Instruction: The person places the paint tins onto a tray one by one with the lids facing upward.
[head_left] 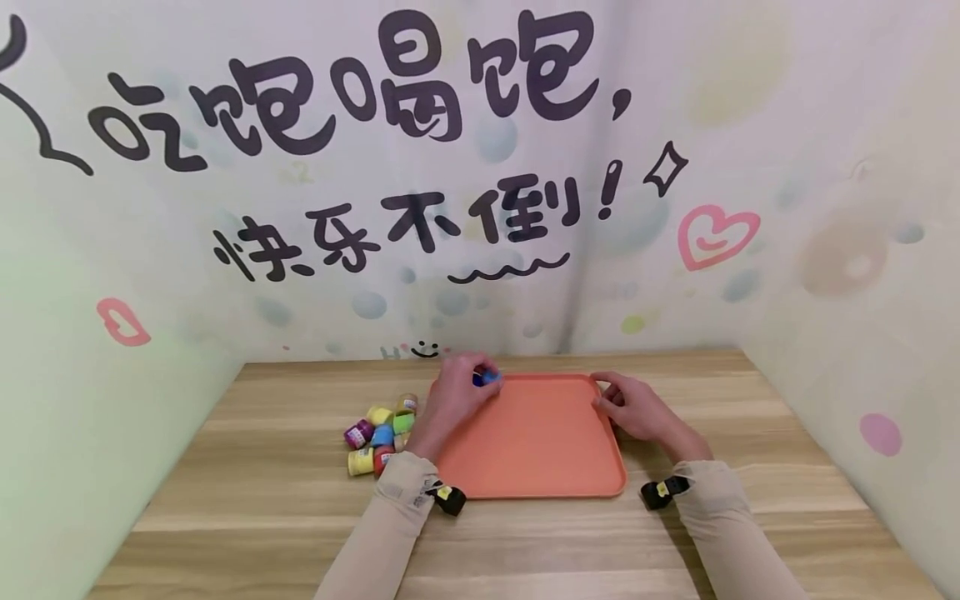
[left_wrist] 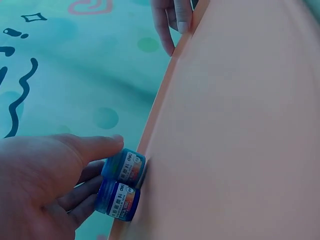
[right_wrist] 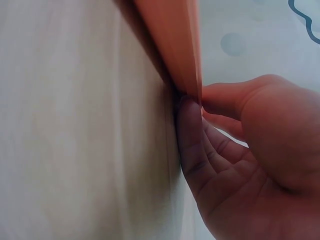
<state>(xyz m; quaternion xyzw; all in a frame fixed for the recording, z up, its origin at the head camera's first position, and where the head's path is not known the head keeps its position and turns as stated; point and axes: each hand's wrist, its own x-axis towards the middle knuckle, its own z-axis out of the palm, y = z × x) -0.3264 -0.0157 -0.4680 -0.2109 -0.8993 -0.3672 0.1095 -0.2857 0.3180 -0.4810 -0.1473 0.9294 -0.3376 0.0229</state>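
Note:
My left hand holds two small paint jars at the far left part of an orange tray. One jar is light blue, the other dark blue; they lie side by side against the tray's rim in the left wrist view, thumb on the light blue one and fingers behind. At the far right corner, my right hand pinches the tray's rim. In the right wrist view, the thumb and fingers of that hand lie on either side of the rim; some fingertips are hidden.
Left of the tray, several paint jars lie clustered on the wooden table, among them a purple jar, a yellow jar and a green jar. My left forearm partly covers them. A wall with printed writing rises behind the table.

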